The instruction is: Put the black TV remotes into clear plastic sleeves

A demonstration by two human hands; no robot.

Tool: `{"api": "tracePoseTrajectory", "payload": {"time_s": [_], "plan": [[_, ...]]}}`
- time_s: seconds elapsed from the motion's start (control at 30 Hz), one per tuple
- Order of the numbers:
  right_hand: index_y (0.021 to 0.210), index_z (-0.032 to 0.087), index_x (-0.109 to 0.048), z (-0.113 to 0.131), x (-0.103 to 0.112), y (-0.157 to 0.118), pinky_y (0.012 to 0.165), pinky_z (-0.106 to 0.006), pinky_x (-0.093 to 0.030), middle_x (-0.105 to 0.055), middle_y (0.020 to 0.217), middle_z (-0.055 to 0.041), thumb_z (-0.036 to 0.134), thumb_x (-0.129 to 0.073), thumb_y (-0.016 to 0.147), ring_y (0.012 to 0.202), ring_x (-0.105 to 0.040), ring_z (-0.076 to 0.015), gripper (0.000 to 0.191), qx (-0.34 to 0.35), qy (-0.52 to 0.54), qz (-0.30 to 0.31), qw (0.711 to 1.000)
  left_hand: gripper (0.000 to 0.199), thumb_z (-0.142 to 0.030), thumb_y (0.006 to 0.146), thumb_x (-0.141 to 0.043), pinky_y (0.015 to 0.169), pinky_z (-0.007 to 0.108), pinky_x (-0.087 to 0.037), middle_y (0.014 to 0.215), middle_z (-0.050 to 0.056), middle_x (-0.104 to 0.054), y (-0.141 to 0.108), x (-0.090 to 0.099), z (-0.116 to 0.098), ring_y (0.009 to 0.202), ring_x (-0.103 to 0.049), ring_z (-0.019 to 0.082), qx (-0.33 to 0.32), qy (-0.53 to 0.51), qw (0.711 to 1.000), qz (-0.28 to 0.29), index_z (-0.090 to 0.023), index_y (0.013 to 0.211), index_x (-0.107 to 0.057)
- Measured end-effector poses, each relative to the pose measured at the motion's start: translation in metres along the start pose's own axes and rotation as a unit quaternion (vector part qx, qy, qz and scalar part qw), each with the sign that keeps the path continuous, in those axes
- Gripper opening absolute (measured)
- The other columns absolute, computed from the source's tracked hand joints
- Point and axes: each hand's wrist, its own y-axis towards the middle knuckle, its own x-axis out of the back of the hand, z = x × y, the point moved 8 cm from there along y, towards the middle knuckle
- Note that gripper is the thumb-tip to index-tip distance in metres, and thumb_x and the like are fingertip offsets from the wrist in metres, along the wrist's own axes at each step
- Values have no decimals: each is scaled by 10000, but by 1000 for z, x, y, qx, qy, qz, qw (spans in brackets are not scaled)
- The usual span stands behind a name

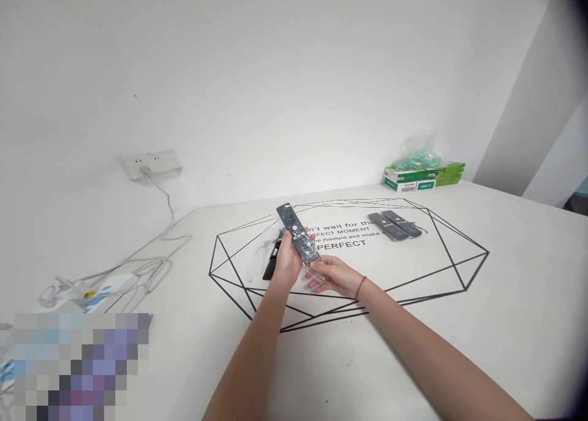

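Observation:
My left hand (287, 263) is wrapped round a black remote control (297, 234), held tilted above the table. A clear plastic sleeve (318, 274) covers the remote's lower end and hangs past it. The fingers of my right hand (337, 275) pinch that sleeve near the bottom of the remote. Behind my left hand, a black item (271, 268) lies on the table by some clear plastic, mostly hidden. Two more dark remotes (388, 227) lie side by side to the right, on the printed lettering.
Green and white boxes (410, 179) with a clear plastic bag (418, 150) on top stand at the back right. A wall socket (156, 162) has a plugged-in cable (171, 209) trailing to the table's left side. Black lines and lettering mark the white table (404, 347).

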Motion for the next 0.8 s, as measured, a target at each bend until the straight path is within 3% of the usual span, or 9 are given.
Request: {"api": "tracePoseTrajectory", "payload": {"time_s": [0.17,0.23,0.3,0.43,0.53,0.63,0.7,0.73,0.8], "plan": [[1036,195,-517,2,-14,-5,660,-298,-564,-624,1035,-85,408,-653,762,792,-680,-186,373,-20,37,31,999,521,-541,870,-364,741,315,-526,1037,116,-648,-4,-1,-10,855,-639,188,-7,25,1000,-3,-144,1138,-569],[1064,197,-513,2,-19,-8,676,-304,-562,-621,1042,-83,395,-661,755,786,-677,-181,396,-28,37,47,998,557,-564,866,-346,726,317,-530,1050,122,-642,-6,-4,-13,846,-640,192,-1,40,999,5,-150,1176,-552],[1039,186,-515,0,-22,-9,671,-301,-555,-632,996,-75,359,-686,734,735,-667,-162,391,-34,26,68,997,526,-546,875,-349,755,319,-530,1129,100,-615,-7,-5,-25,907,-631,193,-35,49,998,2,-205,1252,-486],[861,152,-526,-3,-25,-14,554,-220,-497,-620,763,-23,267,-738,674,592,-594,-104,305,-59,-37,137,988,463,-484,914,-305,809,313,-525,1240,58,-549,-5,14,-80,1029,-593,181,-158,90,982,-53,-314,1343,-346],[840,156,-523,0,-14,-17,481,-180,-432,-587,688,4,262,-741,664,549,-551,-85,300,-73,-80,134,985,420,-448,940,-221,763,263,-529,1059,56,-599,0,56,-133,934,-620,138,-213,88,960,-156,-292,1262,-442],[837,167,-506,9,7,-14,466,-175,-402,-573,670,15,288,-720,686,528,-529,-75,289,-49,-78,63,994,297,-386,906,-391,669,226,-518,740,4,-564,14,94,-154,678,-606,89,-138,108,965,-198,-212,1058,-577],[833,173,-495,12,20,-11,478,-180,-404,-570,670,18,294,-713,694,521,-517,-69,286,-36,-57,10,998,244,-366,823,-534,559,201,-469,633,-32,-514,25,108,-150,526,-522,63,-53,233,954,-181,-172,951,-610],[835,175,-491,11,25,-10,488,-183,-409,-569,673,18,290,-713,694,519,-513,-67,287,-35,-44,-8,998,246,-373,789,-567,513,193,-430,608,-39,-504,30,113,-145,485,-481,59,-25,320,931,-172,-158,899,-615],[839,177,-488,8,30,-8,501,-188,-415,-568,682,16,283,-712,697,523,-510,-66,286,-42,-25,-25,999,276,-416,768,-554,479,204,-374,598,-28,-521,39,119,-135,472,-457,73,-8,489,857,-162,-145,794,-602]]}}
